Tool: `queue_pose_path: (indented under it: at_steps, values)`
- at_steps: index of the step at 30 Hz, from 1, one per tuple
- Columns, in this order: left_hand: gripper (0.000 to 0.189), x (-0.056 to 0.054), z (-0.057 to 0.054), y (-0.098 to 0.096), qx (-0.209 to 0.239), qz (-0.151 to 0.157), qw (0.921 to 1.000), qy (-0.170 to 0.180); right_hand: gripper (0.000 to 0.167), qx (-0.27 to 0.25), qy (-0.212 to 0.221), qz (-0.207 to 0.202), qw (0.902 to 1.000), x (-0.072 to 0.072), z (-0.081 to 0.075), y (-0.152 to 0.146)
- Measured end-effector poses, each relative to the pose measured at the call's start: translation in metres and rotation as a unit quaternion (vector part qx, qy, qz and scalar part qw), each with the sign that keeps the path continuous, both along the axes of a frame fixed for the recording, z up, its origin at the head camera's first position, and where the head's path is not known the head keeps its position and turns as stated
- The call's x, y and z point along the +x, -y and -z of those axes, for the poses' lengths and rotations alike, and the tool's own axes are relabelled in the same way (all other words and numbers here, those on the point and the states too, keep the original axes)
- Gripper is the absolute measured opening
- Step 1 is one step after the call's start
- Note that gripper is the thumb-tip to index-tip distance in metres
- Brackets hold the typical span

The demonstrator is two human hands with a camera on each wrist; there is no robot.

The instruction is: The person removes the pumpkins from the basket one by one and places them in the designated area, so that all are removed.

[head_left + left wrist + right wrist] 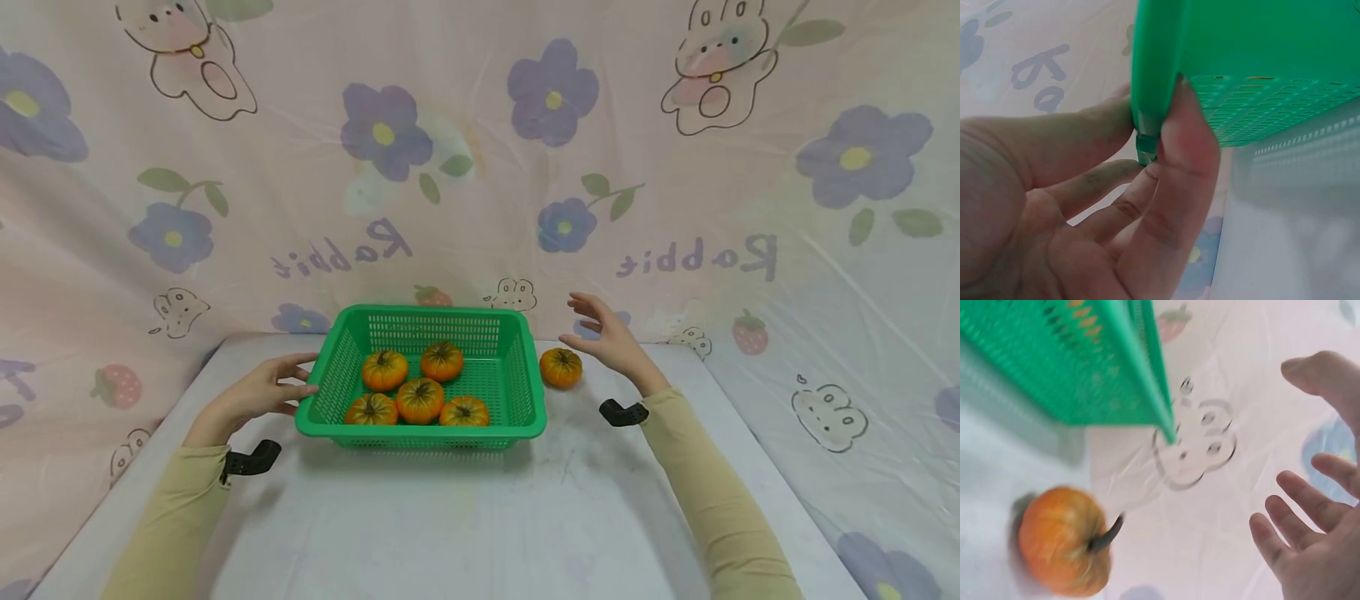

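Observation:
A green plastic basket with slotted walls holds several small orange pumpkins. At its left end my left hand grips the rim; the left wrist view shows thumb and fingers on either side of the green edge. Outside the basket, close to its right wall, one more pumpkin with a dark stem sits on the table. My right hand is raised just above and to the right of that pumpkin, its fingers spread and holding nothing. In the right wrist view the loose pumpkin lies apart from the fingers.
The white table stretches in front of the basket. Behind it hangs a pink cloth printed with flowers and rabbits, which also runs down both sides. A black wrist camera is strapped to the left wrist, another to the right.

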State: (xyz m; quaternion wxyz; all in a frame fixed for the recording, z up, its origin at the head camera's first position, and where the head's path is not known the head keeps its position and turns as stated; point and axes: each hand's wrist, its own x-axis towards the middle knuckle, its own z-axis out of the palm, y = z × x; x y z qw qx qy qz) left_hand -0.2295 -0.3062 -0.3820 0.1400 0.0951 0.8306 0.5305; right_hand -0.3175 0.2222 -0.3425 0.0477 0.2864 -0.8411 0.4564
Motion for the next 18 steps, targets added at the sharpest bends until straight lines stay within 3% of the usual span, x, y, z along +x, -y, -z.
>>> queue_pose_path:
  at_steps: [7,18]
  values:
    - [0.075,-0.001,0.002,0.002,-0.006,0.002,1.0000,0.000,0.070,0.010,0.014,-0.065,0.9977,0.010,-0.022,0.024]
    - [0.075,-0.002,0.001,0.002,-0.004,0.001,1.0000,0.004,0.071,0.030,0.020,-0.117,0.9925,0.014,-0.032,0.056]
